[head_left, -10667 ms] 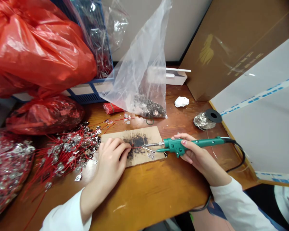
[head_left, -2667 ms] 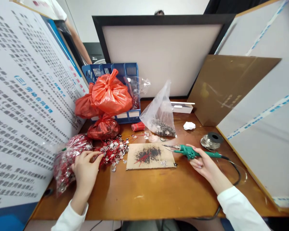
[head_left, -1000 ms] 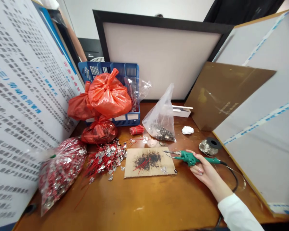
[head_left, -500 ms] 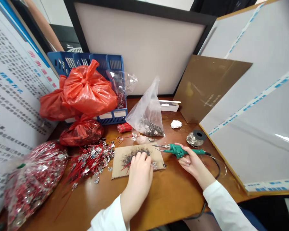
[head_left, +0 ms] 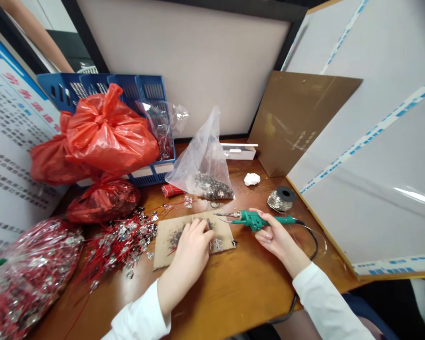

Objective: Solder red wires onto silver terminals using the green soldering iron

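My right hand (head_left: 271, 232) is wrapped around a green soldering iron (head_left: 250, 220), whose metal tip points left over the right part of a cardboard piece (head_left: 221, 226). A thin wire guide runs beneath the tip. My left hand (head_left: 193, 243) rests on the scorched cardboard with its fingers curled down; what they grip is hidden. A bit of red wire (head_left: 172, 251) sticks out from under that hand's left side. Small clear or shiny metal pieces (head_left: 217, 244) lie just right of its fingers. Left of the cardboard spreads a heap of red wires with metal tabs (head_left: 122, 241).
A solder spool (head_left: 281, 199) stands at the right, near a white crumpled lump (head_left: 251, 179). Behind the cardboard sits a clear bag of dark small parts (head_left: 212, 184). Red bags (head_left: 109, 134) and a blue crate (head_left: 148, 174) crowd the left; a large wire-filled bag (head_left: 38, 264) is nearest. The iron's cord (head_left: 315, 245) trails right.
The whole view has shifted, so things appear further left. My left hand has moved slightly over the cardboard, its fingers a little more bent. The soldering iron stays in my right hand.
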